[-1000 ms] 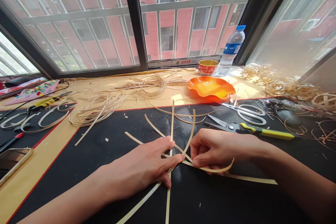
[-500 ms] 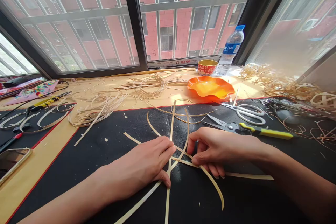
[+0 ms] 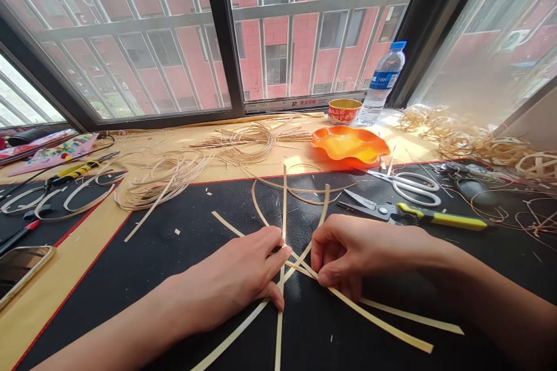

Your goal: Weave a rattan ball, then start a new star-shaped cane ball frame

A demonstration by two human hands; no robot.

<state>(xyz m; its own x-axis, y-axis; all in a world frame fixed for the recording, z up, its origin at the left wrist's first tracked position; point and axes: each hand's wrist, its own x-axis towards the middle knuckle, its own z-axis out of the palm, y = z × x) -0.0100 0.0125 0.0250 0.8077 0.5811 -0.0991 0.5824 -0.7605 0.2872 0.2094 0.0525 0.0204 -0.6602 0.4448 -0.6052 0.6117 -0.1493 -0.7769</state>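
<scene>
Several thin pale bamboo strips (image 3: 284, 203) cross in a star on the black mat (image 3: 143, 269). My left hand (image 3: 237, 278) lies palm down over the crossing, fingers pressed onto the strips, thumb tip against one strip near the mat. My right hand (image 3: 352, 252) is just right of the crossing, thumb and fingers pinched on a strip (image 3: 383, 324) that runs out flat to the lower right. A second strip (image 3: 413, 316) lies beside it.
Yellow-handled shears (image 3: 413, 215) and white scissors (image 3: 411, 184) lie right of my hands. An orange wavy dish (image 3: 350, 145), a small red bowl (image 3: 344, 110) and a water bottle (image 3: 383, 81) stand by the window. Coils of strip (image 3: 163, 177) and a phone (image 3: 20, 266) lie left.
The strip in my right hand was bent in a curve toward the lower right; now it lies straight and flat. The far strip ends shifted slightly. My left hand has stayed on the crossing.
</scene>
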